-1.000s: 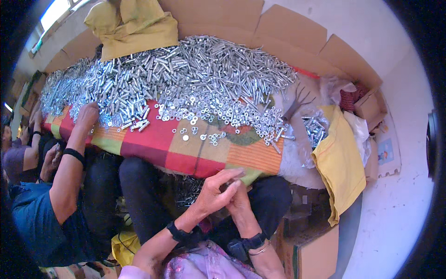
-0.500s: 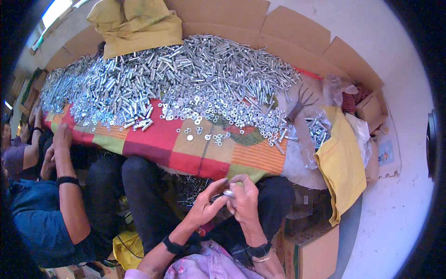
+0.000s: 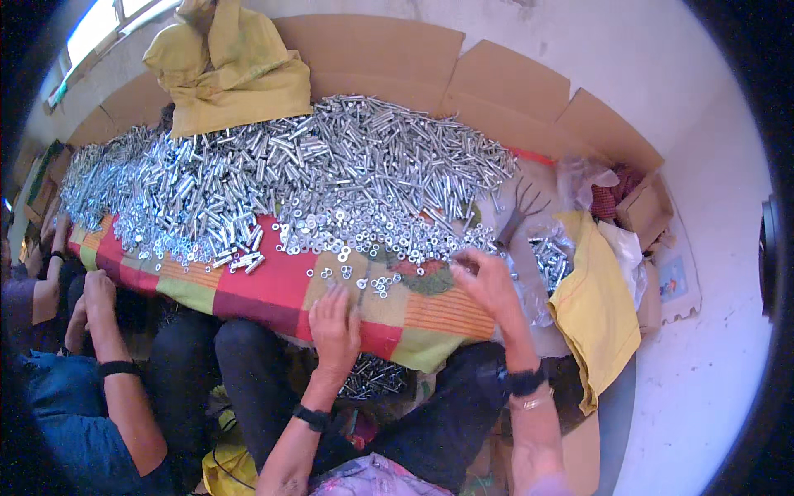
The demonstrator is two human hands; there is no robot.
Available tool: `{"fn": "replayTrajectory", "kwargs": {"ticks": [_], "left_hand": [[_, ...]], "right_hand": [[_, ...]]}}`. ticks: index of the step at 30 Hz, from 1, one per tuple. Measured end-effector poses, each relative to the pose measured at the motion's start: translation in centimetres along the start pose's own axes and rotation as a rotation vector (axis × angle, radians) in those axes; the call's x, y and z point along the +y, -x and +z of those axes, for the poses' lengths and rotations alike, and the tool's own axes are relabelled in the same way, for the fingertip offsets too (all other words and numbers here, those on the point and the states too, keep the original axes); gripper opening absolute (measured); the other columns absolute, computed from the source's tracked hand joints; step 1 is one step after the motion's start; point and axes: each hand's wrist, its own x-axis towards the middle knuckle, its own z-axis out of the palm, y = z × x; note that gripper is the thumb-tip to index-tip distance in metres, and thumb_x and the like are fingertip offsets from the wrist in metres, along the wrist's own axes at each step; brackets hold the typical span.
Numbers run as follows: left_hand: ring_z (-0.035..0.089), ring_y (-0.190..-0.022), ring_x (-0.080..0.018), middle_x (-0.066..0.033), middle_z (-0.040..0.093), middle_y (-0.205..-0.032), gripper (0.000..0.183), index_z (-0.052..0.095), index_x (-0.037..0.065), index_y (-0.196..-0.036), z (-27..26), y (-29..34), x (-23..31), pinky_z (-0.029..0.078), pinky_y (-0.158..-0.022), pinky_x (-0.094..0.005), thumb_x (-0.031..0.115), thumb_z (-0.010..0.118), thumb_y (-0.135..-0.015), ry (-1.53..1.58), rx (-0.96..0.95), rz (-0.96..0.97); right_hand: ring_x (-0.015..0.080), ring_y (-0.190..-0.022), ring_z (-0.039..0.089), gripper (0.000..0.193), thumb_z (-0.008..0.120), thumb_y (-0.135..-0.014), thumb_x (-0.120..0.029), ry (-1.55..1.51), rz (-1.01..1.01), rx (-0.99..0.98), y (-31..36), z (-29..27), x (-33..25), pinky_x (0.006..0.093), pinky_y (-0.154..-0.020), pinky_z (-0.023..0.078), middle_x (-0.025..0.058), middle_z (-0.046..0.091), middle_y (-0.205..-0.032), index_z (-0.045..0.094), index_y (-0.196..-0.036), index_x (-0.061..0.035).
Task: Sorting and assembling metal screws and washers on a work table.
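Observation:
My left hand [image 3: 334, 332] lies palm down on the checked cloth [image 3: 252, 285], fingers stretched out, their tips by a few loose washers [image 3: 382, 286]. Whether a washer sits under the fingertips is hidden. Over the right end of the pile of nuts and washers [image 3: 364, 233], my right hand [image 3: 490, 285] reaches in with bent fingers, thumb and fingertips apart. Nothing shows in its grasp. Behind these small parts spreads a large heap of silver metal bolts or sleeves [image 3: 372, 149].
A clawed hand rake [image 3: 517, 217] lies right of the heap, beside a clear bag of metal parts [image 3: 552, 260] and a yellow sack [image 3: 591, 306]. Another yellow sack [image 3: 240, 83] rests at the back against cardboard [image 3: 380, 58]. At left, a co-worker's arm [image 3: 124, 397] is close by.
My hands were together above my lap, holding a small silver metal piece. Now they are apart on the cloth, left hand forward and right hand at the nuts; that piece is no longer visible.

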Motion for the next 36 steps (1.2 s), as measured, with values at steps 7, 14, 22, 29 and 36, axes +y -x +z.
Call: {"fn": "replayTrajectory", "kwargs": {"ticks": [7,14,22,29,36], "left_hand": [[0.044,-0.118,-0.0261,-0.0097,0.051,-0.122,0.04,0.052,0.004,-0.118,0.9,0.0,0.2,0.029,-0.095,-0.0422,0.014,0.054,-0.079,-0.121,-0.021,0.116],[0.045,-0.115,-0.0295,-0.0106,0.052,-0.121,0.037,0.054,0.003,-0.114,0.9,0.0,0.2,0.029,-0.095,-0.0429,0.01,0.052,-0.078,-0.121,-0.035,0.095],[0.047,-0.115,-0.0252,-0.0074,0.053,-0.121,0.039,0.056,0.005,-0.115,1.4,0.1,0.1,0.026,-0.096,-0.0407,0.015,0.055,-0.077,-0.155,-0.038,0.117],[0.048,-0.113,-0.0249,-0.0068,0.055,-0.119,0.037,0.057,0.005,-0.113,1.5,0.3,-0.2,0.028,-0.095,-0.041,0.015,0.054,-0.077,-0.135,-0.005,0.125],[0.047,-0.114,-0.0261,-0.0078,0.054,-0.12,0.035,0.056,0.005,-0.113,1.1,0.4,-0.4,0.029,-0.095,-0.0422,0.013,0.05,-0.079,-0.153,-0.019,0.128]], "right_hand": [[0.0348,-0.087,0.061,0.038,0.066,-0.067,-0.031,0.379,-0.007,-0.01,-11.0,1.7,4.9,0.0429,-0.077,0.047,0.0222,0.063,-0.091,0.065,-0.09,-0.0014],[0.0368,-0.087,0.062,0.041,0.066,-0.068,-0.034,0.685,0.167,-0.232,-14.3,3.9,3.0,0.043,-0.077,0.049,0.022,0.063,-0.09,0.065,-0.089,0.0002],[0.033,-0.073,0.063,0.034,0.06,-0.071,-0.031,0.39,0.165,0.134,-12.0,1.9,7.9,0.0417,-0.068,0.05,0.0201,0.064,-0.079,0.063,-0.08,0.0026],[0.0122,-0.052,0.056,0.023,0.057,-0.084,-0.021,-0.216,0.424,-0.291,-7.4,-2.1,8.6,0.0248,-0.048,0.048,0.007,0.059,-0.069,0.053,-0.095,-0.0002],[0.0135,-0.061,0.058,0.025,0.056,-0.086,-0.015,-0.816,0.48,-0.117,-6.0,-2.6,7.3,0.0251,-0.053,0.051,0.0117,0.062,-0.083,0.052,-0.105,0.0006]]}}
